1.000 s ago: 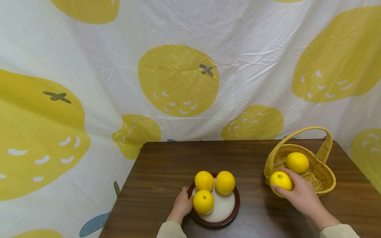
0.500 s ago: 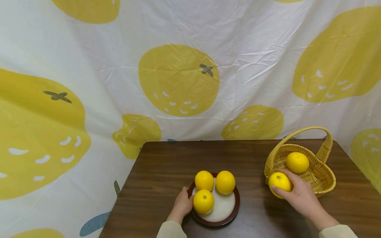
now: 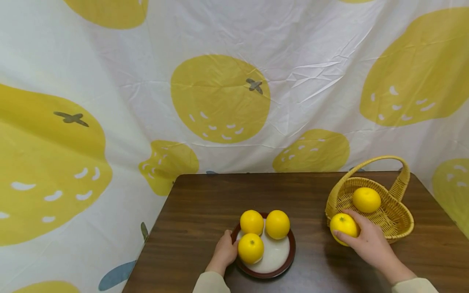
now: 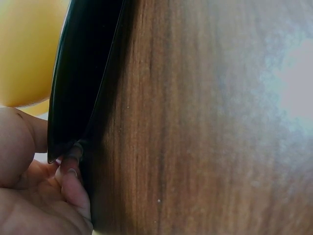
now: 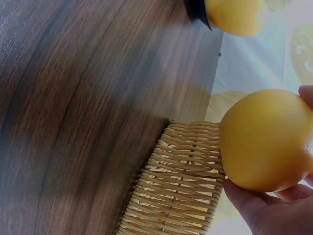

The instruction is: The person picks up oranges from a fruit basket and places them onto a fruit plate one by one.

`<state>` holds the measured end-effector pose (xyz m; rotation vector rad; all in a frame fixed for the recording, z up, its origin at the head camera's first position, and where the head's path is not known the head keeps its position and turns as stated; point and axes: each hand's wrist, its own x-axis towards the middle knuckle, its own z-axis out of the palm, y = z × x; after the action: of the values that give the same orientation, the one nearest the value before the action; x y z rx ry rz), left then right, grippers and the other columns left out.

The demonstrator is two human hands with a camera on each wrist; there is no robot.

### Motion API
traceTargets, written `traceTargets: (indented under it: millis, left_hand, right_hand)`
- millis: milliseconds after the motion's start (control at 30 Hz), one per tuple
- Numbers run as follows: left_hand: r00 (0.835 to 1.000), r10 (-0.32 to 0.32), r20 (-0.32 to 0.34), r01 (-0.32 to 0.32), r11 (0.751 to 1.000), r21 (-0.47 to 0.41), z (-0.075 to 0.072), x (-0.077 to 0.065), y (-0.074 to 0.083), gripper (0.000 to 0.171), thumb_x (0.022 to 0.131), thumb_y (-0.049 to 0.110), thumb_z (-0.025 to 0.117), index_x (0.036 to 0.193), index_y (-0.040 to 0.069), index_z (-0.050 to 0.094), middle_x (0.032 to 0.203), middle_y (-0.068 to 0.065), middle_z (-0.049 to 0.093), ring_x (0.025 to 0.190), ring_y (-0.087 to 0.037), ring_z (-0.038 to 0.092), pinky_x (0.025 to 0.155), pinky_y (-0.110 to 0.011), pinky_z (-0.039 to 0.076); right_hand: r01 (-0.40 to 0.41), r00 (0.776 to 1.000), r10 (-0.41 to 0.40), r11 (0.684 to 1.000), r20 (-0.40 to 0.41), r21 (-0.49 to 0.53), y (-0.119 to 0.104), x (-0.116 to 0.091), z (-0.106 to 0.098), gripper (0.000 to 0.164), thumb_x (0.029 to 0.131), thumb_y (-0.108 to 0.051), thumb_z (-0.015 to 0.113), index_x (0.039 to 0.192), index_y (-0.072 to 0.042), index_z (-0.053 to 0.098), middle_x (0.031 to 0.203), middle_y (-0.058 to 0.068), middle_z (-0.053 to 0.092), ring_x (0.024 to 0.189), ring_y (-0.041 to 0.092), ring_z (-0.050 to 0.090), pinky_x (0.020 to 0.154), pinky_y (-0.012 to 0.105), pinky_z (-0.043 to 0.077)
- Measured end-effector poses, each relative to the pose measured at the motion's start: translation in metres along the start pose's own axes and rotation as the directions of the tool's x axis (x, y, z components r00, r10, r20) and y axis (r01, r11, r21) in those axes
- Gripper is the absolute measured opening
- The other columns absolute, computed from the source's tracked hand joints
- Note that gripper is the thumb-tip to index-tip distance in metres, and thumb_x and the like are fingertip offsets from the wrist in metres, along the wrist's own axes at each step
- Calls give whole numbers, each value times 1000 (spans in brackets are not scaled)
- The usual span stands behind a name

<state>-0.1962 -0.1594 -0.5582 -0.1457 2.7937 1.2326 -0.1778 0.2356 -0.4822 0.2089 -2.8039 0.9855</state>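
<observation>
My left hand (image 3: 224, 251) grips the left rim of a round plate (image 3: 292, 248) with a dark red-brown edge and white middle. In the left wrist view the thumb lies over the plate's dark rim (image 4: 85, 73) and the fingertips are tucked beneath it. Three yellow oranges sit on the plate, one (image 3: 250, 248) close by the left thumb. At the right, my right hand (image 3: 371, 242) holds another yellow orange (image 3: 343, 228) between thumb and fingers, at the front left rim of a wicker basket (image 3: 403, 234). The right wrist view shows this orange (image 5: 266, 142) overlapping the basket's rim.
One more orange (image 3: 367, 200) lies inside the basket, whose tall arched handle (image 3: 382, 158) rises above it. Both plate and basket stand on a dark wooden table (image 3: 205, 199). Behind the table hangs a white cloth (image 3: 311, 40) printed with large yellow fruit.
The right hand's orange has shifted slightly left and toward the front, still at the basket's rim. The left hand and the plate have stayed put.
</observation>
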Motion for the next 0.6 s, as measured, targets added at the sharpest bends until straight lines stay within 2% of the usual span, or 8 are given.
traceTargets:
  millis: [233, 600]
  left_hand:
    - [999, -26, 20, 27, 1000, -10, -1, 0, 0, 35, 100, 12, 60, 127, -8, 50, 121, -28, 63, 113, -44, 61, 98, -59, 48]
    - [1000, -23, 14, 23, 1000, -10, -1, -1, 1, 34, 100, 12, 60, 126, -8, 50, 119, -28, 64, 112, -43, 62, 98, -59, 48]
  right_hand:
    - [9, 1000, -9, 1000, -12, 3, -1, -2, 2, 65, 84, -40, 80, 135, -7, 57, 119, 21, 69, 89, 25, 61, 71, 35, 42]
    - [8, 1000, -8, 1000, -11, 12, -4, -5, 5, 64, 84, -39, 81, 135, -8, 57, 117, 20, 70, 90, 24, 62, 72, 35, 41]
